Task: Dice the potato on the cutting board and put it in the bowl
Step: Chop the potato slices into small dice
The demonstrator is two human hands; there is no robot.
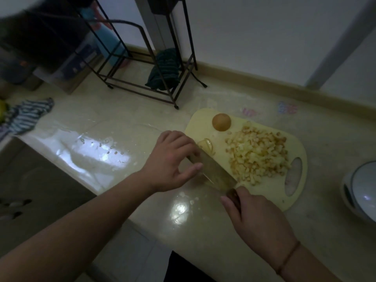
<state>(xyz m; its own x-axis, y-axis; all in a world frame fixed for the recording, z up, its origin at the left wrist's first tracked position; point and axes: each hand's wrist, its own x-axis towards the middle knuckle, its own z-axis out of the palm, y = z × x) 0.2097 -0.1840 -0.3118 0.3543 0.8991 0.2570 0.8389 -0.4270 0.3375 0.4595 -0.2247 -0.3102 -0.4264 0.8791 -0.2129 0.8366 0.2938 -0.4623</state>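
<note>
Head view: most of the potato sits as a diced heap (258, 153) on the right half of the cutting board (201, 121), with a last pale slice (206, 146) by my left hand (169, 161). Its fingers curl over that slice and the cleaver (215, 174) to steady the cut. My right hand (256, 218) grips the handle. A round brown piece (221, 122) waits at the far edge. The bowl (361, 190) stands off the board's right end (a short, open path), though the counter edge (142, 212) runs close beneath the blade.
</note>
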